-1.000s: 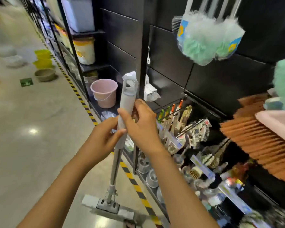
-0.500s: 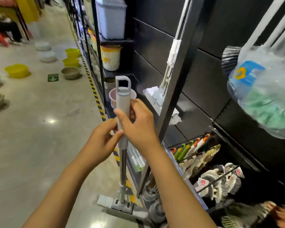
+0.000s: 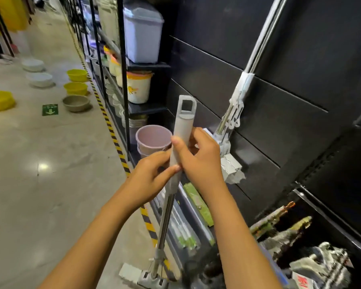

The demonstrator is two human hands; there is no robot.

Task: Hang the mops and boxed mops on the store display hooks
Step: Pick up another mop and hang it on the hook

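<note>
The mop (image 3: 182, 130) has come up a little — left hand (image 3: 152, 176) and right hand (image 3: 200, 161) both grip its handle. The second mop (image 3: 241, 94) already hangs; this one isn't up yet.

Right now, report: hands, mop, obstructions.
Both grip the mop handle: left hand low, right hand above. Mop near upright, not yet hung. A hung mop on the panel, close right.
</note>
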